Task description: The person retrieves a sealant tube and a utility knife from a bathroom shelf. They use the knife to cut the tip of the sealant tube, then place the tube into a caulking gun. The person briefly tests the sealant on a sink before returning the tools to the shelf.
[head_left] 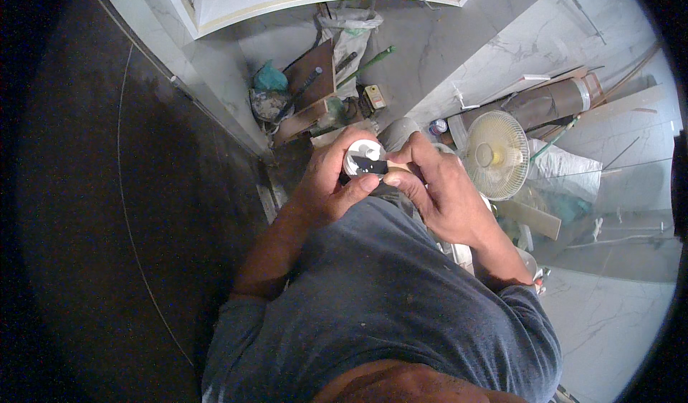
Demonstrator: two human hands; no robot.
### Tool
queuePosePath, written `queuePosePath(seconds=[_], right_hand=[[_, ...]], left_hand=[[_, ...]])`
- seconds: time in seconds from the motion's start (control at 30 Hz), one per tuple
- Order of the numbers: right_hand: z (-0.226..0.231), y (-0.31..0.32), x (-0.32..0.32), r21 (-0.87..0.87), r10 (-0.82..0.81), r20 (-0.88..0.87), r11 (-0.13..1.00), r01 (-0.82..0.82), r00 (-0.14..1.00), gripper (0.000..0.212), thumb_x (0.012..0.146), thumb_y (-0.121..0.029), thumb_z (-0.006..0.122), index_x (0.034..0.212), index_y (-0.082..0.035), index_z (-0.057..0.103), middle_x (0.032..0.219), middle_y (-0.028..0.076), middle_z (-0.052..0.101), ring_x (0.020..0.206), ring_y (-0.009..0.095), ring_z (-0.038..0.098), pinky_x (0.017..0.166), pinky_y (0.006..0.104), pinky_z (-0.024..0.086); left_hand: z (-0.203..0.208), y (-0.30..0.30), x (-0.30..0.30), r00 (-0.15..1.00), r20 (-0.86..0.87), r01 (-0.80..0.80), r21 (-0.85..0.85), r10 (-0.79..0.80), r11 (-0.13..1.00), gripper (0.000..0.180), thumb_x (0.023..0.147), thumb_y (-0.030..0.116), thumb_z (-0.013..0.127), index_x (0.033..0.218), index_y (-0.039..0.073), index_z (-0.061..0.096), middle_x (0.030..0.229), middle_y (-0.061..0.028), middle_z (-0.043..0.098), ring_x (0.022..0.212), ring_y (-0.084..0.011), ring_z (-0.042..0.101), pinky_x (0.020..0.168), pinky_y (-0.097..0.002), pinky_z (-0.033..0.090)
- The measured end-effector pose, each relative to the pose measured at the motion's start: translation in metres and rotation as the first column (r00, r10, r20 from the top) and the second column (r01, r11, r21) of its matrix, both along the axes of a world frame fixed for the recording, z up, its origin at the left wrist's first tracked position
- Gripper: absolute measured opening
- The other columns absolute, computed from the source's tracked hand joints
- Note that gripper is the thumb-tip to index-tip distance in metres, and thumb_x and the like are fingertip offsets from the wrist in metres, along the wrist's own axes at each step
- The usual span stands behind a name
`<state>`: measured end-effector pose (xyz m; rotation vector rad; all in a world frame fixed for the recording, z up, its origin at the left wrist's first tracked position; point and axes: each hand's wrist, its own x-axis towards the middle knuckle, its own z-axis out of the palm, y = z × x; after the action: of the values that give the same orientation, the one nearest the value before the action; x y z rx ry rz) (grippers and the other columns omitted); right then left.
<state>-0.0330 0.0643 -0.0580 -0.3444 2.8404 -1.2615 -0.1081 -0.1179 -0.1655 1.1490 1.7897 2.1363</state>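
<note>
In front of my chest my left hand is closed around a small round white piece, shaped like a cap or a shallow cup, with its face turned up. My right hand pinches a small tool with a dark flat blade between thumb and fingers. The blade lies across the face of the white piece. My left thumb is at the rim, close to my right thumb tip. The tool's handle is mostly hidden in my right hand.
A fan with a round, pale cage stands right of my hands. Ahead on the floor are a white sack, boards and a bucket. A white cabinet overhangs the far side. A glass pane is at right.
</note>
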Motion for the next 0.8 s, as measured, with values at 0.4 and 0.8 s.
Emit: queuePosePath(seconds=[0.4,0.8], right_hand=[[0.001,-0.003,0.000,0.024,-0.024,0.021,0.999,0.023,1.000,0.026,0.098,-0.021,0.063,0.103,0.002,0.052,0.090,0.022,0.066,0.085,0.044,0.064,0.072,0.0449,0.048],[-0.002,-0.006,0.001,0.065,-0.037,0.000,0.997,0.036,0.999,0.022,0.096,-0.014,0.063,0.102,-0.001,0.046,0.083,0.026,0.064,0.084,0.052,0.062,0.067,0.0549,0.046]], left_hand=[[-0.001,0.008,0.008,0.985,-0.057,-0.165,-0.028,0.163,0.986,0.040,0.094,0.032,0.066,0.117,0.000,0.055,0.088,-0.0100,0.064,0.078,-0.0190,0.062,0.071,-0.0328,0.051],[-0.006,0.012,0.010,0.968,-0.094,-0.236,-0.046,0.231,0.971,0.039,0.096,0.031,0.064,0.117,-0.001,0.057,0.089,-0.0141,0.067,0.079,-0.0260,0.068,0.072,-0.0356,0.053]])
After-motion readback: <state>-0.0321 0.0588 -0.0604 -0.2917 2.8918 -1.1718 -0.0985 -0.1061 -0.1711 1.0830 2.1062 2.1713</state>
